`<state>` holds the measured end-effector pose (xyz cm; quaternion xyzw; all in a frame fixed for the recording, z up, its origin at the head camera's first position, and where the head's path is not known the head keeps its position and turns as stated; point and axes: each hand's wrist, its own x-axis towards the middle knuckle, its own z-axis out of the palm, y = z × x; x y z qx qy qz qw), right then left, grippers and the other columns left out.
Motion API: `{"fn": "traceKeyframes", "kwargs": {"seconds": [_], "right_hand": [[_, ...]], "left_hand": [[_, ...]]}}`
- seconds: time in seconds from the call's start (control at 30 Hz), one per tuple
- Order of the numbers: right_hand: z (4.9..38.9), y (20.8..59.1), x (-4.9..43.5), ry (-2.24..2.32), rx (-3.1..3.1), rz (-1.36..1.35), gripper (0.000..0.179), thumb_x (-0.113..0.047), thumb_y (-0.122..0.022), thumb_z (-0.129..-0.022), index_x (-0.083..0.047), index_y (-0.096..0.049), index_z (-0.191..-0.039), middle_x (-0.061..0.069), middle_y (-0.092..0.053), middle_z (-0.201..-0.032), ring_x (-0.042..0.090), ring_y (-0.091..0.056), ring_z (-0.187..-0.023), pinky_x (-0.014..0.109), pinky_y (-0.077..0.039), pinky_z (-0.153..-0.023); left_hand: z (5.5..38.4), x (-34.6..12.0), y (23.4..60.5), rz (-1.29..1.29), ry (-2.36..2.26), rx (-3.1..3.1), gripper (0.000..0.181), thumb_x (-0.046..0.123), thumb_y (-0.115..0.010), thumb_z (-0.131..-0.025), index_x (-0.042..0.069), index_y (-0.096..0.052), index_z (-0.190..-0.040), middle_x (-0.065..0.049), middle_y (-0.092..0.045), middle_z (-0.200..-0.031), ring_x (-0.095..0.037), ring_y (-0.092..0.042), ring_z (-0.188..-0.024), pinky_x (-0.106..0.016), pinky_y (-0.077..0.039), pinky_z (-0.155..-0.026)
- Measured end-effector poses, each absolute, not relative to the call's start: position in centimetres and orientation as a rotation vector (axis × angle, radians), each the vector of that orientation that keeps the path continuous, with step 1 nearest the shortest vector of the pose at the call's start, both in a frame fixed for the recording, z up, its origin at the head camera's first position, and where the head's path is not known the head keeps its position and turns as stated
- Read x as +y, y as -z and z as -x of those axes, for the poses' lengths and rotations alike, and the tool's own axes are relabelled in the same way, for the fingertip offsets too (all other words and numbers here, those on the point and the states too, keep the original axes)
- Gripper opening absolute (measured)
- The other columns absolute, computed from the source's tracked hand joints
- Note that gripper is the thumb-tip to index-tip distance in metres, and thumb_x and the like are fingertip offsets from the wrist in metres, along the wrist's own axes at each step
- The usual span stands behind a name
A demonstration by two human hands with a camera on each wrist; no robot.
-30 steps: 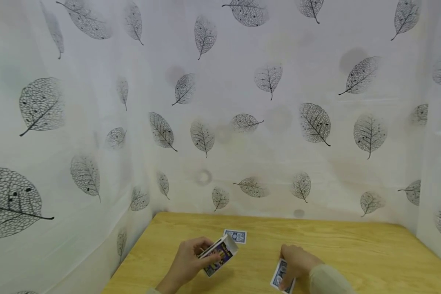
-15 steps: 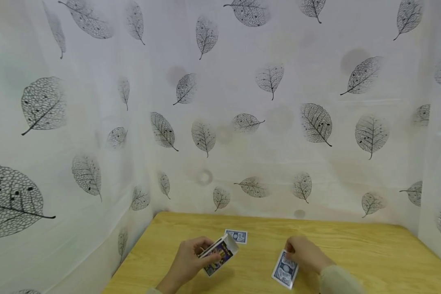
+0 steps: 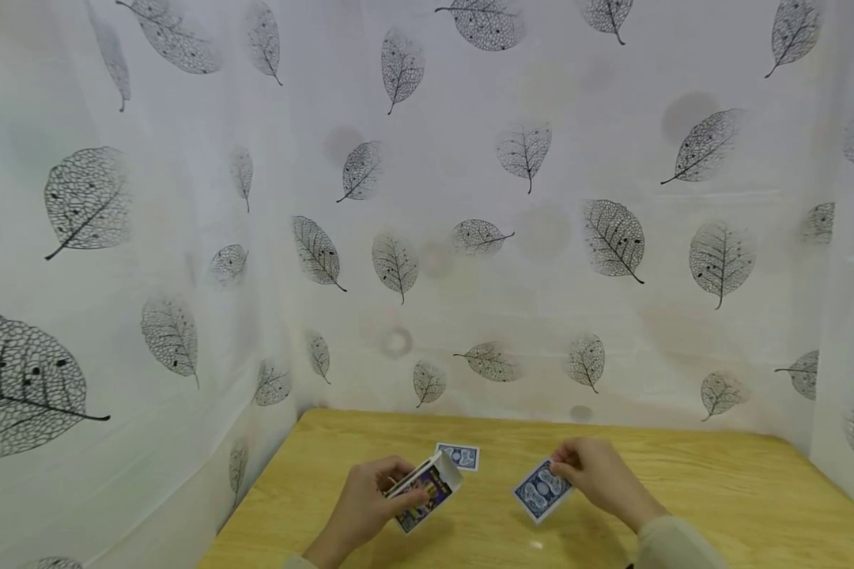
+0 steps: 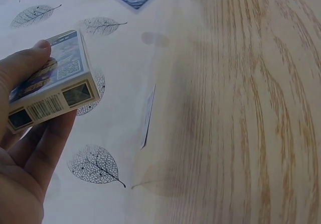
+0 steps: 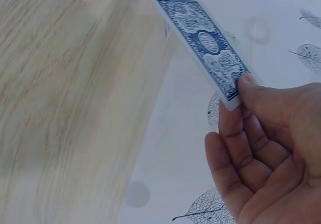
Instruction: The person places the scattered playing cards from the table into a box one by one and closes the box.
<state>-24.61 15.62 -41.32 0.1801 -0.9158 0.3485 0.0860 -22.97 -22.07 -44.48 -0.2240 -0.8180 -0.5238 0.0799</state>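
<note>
My left hand [image 3: 373, 502] grips a playing card box [image 3: 427, 494] with a dark, colourful front, its white end flap standing open. In the left wrist view the thumb lies on the box's face, and a barcode shows on the near end of the card box [image 4: 47, 103]. My right hand [image 3: 601, 478] pinches a blue-backed playing card [image 3: 543, 490] by one corner, tilted above the table. From the right wrist view, thumb and forefinger hold the corner of the card [image 5: 205, 43], its patterned back facing the camera. Another blue-backed card [image 3: 462, 457] lies flat behind the box.
The yellow wood-grain table [image 3: 683, 482] reaches back to a white curtain [image 3: 441, 308] printed with grey leaves. The same curtain hangs along the left and right sides.
The right hand has lifted the playing card off the table, tilting it and bringing it slightly back and up. The left hand and card box stay nearly still.
</note>
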Motion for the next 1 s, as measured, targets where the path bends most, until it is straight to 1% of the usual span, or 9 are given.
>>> {"fn": "traceKeyframes", "kwargs": {"seconds": [0.1,0.17,0.33,0.47,0.6,0.83,1.0], "right_hand": [[24.2,40.7,15.2,-1.045,-2.691,-0.554,0.01,-0.013,-0.077,-0.097,-0.01,-0.072,-0.09,-0.005,-0.069,-0.078,0.003,-0.058,-0.068,0.021,-0.053,-0.061],[23.9,40.3,14.9,-1.064,-2.666,-0.559,0.01,-0.016,-0.076,-0.099,-0.01,-0.072,-0.092,-0.005,-0.069,-0.079,0.002,-0.058,-0.068,0.021,-0.053,-0.061],[23.2,39.4,13.8,-1.073,-2.594,-0.573,0.01,-0.02,-0.075,-0.101,-0.012,-0.073,-0.096,-0.007,-0.071,-0.083,0.0,-0.062,-0.073,0.02,-0.055,-0.065],[22.8,38.7,13.1,-1.067,-2.523,-0.617,0.008,-0.021,-0.075,-0.1,-0.015,-0.073,-0.095,-0.01,-0.074,-0.084,-0.002,-0.066,-0.075,0.02,-0.056,-0.068],[22.4,38.3,12.3,-1.079,-2.441,-0.673,0.008,-0.023,-0.076,-0.099,-0.017,-0.074,-0.094,-0.011,-0.077,-0.085,-0.001,-0.069,-0.077,0.02,-0.056,-0.068],[22.2,38.2,11.1,-1.087,-2.342,-0.679,0.006,-0.021,-0.078,-0.097,-0.02,-0.074,-0.092,-0.012,-0.079,-0.087,0.004,-0.074,-0.081,0.022,-0.059,-0.072],[22.3,38.5,10.3,-1.089,-2.241,-0.689,0.009,-0.016,-0.08,-0.095,-0.021,-0.075,-0.091,-0.014,-0.079,-0.086,0.0,-0.072,-0.08,0.023,-0.06,-0.071]], "left_hand": [[22.9,-22.1,44.5,0.675,1.563,-2.443,0.023,0.028,-0.089,-0.089,0.012,-0.077,-0.1,-0.006,-0.081,-0.092,-0.004,-0.07,-0.07,-0.021,-0.062,-0.062],[22.9,-22.1,44.5,0.679,1.562,-2.439,0.024,0.029,-0.089,-0.089,0.012,-0.077,-0.1,-0.006,-0.081,-0.092,-0.004,-0.07,-0.07,-0.022,-0.062,-0.062],[22.9,-22.1,44.5,0.681,1.567,-2.441,0.024,0.029,-0.089,-0.089,0.011,-0.077,-0.1,-0.007,-0.081,-0.092,-0.005,-0.071,-0.07,-0.022,-0.063,-0.063],[22.9,-22.0,44.5,0.684,1.577,-2.44,0.024,0.028,-0.089,-0.089,0.011,-0.077,-0.101,-0.007,-0.081,-0.093,-0.005,-0.071,-0.07,-0.022,-0.063,-0.063],[22.9,-21.9,44.5,0.686,1.603,-2.437,0.023,0.028,-0.089,-0.089,0.011,-0.077,-0.101,-0.007,-0.081,-0.094,-0.005,-0.071,-0.07,-0.022,-0.063,-0.063],[22.8,-21.8,44.3,0.678,1.617,-2.446,0.023,0.027,-0.089,-0.09,0.011,-0.077,-0.101,-0.008,-0.081,-0.095,-0.005,-0.072,-0.071,-0.022,-0.063,-0.063],[22.7,-21.8,44.3,0.678,1.597,-2.454,0.023,0.028,-0.089,-0.09,0.011,-0.077,-0.101,-0.008,-0.081,-0.095,-0.005,-0.072,-0.071,-0.022,-0.063,-0.063]]}}
